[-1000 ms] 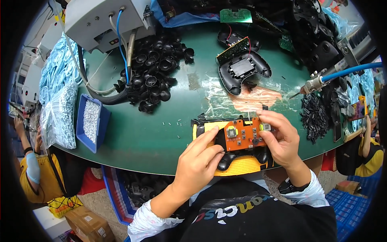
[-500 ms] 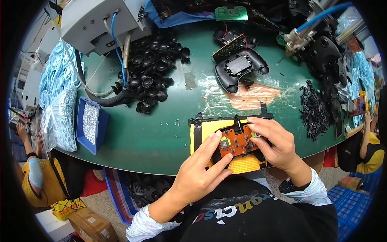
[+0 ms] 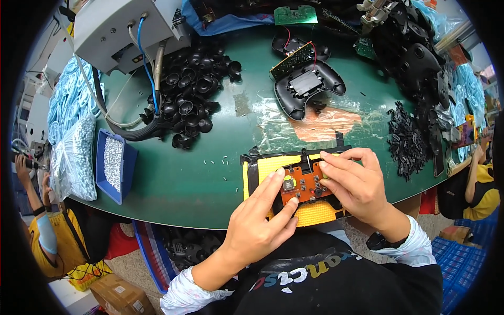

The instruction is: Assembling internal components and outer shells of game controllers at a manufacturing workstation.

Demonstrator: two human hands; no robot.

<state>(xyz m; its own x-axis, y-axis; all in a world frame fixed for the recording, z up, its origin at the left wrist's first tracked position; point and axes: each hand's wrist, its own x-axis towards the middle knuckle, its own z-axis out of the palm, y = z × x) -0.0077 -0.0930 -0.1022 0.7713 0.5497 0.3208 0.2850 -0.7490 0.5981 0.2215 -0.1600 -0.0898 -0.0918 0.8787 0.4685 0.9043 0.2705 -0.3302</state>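
An orange circuit board (image 3: pixel 306 183) lies in a black game-controller shell on a yellow jig (image 3: pixel 273 167) at the near edge of the green table (image 3: pixel 199 184). My left hand (image 3: pixel 260 223) presses its fingertips on the board's left side. My right hand (image 3: pixel 357 181) rests its fingers on the board's right side and top edge. Both hands hold the board down in the shell.
A second black controller shell with a green board (image 3: pixel 304 84) lies farther back. A heap of black rubber caps (image 3: pixel 189 94) sits by a grey machine (image 3: pixel 126 26). A blue tray of small screws (image 3: pixel 113 163) stands at left. Small black parts (image 3: pixel 407 136) lie at right. Other people sit at both sides.
The hanging screwdriver tool that was over the table's right side has swung away up and back. My fingers shifted slightly on the orange board, still pressing it.
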